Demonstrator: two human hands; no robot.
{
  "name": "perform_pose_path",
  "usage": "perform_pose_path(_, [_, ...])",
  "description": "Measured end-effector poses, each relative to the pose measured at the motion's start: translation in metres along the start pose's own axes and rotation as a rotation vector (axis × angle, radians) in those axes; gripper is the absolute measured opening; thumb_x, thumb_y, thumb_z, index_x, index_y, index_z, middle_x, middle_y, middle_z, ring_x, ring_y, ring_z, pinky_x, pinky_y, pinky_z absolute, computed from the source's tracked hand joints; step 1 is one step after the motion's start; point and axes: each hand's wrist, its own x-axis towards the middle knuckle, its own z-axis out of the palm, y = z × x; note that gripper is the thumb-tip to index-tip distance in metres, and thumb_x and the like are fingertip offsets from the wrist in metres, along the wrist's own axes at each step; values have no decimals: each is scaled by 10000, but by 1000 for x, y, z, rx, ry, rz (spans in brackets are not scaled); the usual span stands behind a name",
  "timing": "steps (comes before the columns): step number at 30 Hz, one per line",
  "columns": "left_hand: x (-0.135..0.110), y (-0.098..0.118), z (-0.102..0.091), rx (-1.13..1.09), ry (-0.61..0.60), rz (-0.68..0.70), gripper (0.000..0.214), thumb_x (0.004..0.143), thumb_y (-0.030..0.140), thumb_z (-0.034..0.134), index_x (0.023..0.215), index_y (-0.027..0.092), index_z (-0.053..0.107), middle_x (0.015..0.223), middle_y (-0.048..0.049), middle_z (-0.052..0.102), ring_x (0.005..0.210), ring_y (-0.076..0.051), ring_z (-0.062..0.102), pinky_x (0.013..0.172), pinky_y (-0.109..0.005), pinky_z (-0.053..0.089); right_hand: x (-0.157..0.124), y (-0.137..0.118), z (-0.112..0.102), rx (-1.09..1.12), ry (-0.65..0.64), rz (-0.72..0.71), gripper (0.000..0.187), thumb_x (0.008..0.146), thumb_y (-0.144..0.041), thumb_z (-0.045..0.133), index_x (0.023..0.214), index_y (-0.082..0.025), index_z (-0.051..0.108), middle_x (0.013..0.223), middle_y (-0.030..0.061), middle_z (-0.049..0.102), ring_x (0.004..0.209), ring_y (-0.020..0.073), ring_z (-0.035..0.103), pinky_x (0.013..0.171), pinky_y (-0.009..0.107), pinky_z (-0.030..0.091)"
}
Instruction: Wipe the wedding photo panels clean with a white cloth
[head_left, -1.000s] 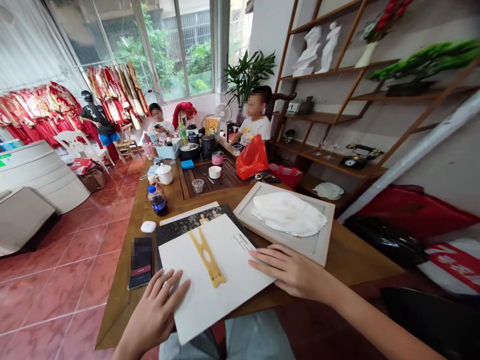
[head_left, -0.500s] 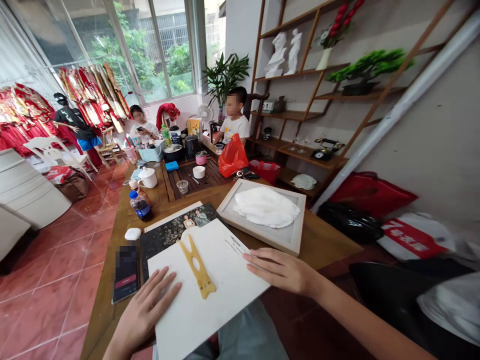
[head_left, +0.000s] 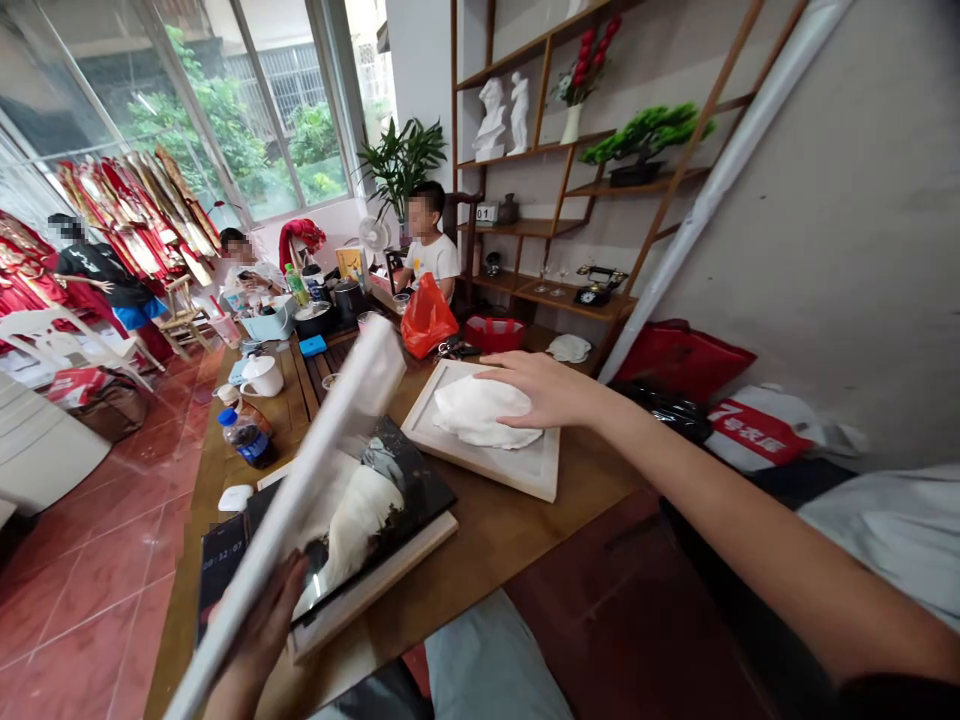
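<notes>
My left hand (head_left: 264, 610) grips a white board (head_left: 300, 480) near its lower edge. The board is tilted steeply up and seen almost edge-on, a little blurred. Beneath and beside it lies a glossy photo panel (head_left: 409, 470), dark with a pale gown, resting on a light wooden piece (head_left: 375, 585). My right hand (head_left: 525, 385) reaches over a shallow wooden frame (head_left: 544, 480) with fingers stretched out, at a crumpled white cloth (head_left: 472, 410) lying in it. Whether the fingertips touch the cloth, I cannot tell.
A phone (head_left: 217, 570), white earbud case (head_left: 235, 498), blue-capped bottle (head_left: 246, 440) and white teapot (head_left: 262, 376) stand along the table's left. Farther back are a red plastic bag (head_left: 429, 318) and a seated person (head_left: 435, 255). Wooden shelves (head_left: 540, 228) stand behind.
The white board has swung up from lying flat, lifted by my left hand. The yellow forked piece on it is out of sight. My right hand has left the board for the cloth.
</notes>
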Motion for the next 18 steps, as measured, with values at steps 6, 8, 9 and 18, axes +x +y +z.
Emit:
perform_pose_path(6, [27, 51, 21, -581, 255, -75, 275, 809, 355, 805, 985, 146, 774, 951, -72, 798, 999, -245, 757, 1024, -366, 559, 5, 24, 61, -11, -114, 4, 532, 782, -349, 695, 1290, -192, 683, 1278, 124, 706, 1143, 274, 653, 943, 369, 500])
perform_pose_path(8, [36, 70, 26, -710, 169, -224, 283, 793, 379, 820, 904, 122, 775, 915, -80, 795, 991, -258, 756, 971, -343, 580, 6, 20, 70, -11, -63, 36, 388, 816, -281, 625, 1182, -190, 716, 1131, 106, 742, 1021, 248, 679, 862, 334, 507])
perform_pose_path(9, [40, 79, 30, -797, 102, -284, 310, 782, 398, 829, 888, 112, 776, 896, -84, 794, 981, -268, 758, 926, -335, 598, 7, 19, 71, -11, -21, 65, 357, 828, -259, 597, 1157, -183, 714, 1095, 107, 742, 988, 245, 680, 835, 328, 507])
perform_pose_path(18, [73, 132, 87, -1356, -262, -626, 549, 600, 434, 942, 999, 108, 753, 854, -75, 788, 710, -196, 756, 592, -255, 611, -14, 57, 16, 3, 562, 529, 389, 862, -378, 518, 1173, -162, 606, 1033, 157, 698, 909, 327, 660, 761, 425, 543])
